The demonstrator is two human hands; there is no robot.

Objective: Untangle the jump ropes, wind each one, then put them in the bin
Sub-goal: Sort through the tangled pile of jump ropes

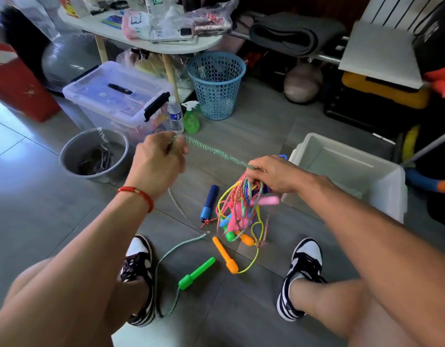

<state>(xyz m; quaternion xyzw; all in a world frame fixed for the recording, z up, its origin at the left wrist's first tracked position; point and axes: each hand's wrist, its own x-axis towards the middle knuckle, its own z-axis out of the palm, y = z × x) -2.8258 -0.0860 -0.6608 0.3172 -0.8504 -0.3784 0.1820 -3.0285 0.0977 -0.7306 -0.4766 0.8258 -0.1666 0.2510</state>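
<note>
My left hand (159, 163) grips a green-and-white twisted jump rope (216, 152) and holds it taut toward my right hand (272, 175). That rope also trails down to the floor, ending at a green handle (196, 273) between my feet. My right hand holds a tangled bundle of coloured ropes (241, 209) that hangs below it, with pink, yellow, blue and red strands. An orange handle (225, 255) and a blue handle (209, 202) lie on the floor under the bundle. A white plastic bin (381, 189) stands at the right, beside my right forearm.
A grey metal bucket (73, 151) sits left of my hands. Behind are a lidded clear storage box (118, 93), a water bottle (175, 115), a green spray bottle (190, 118), a blue mesh wastebasket (216, 83) and a cluttered white table (141, 36). My shoes (302, 269) rest on grey tiles.
</note>
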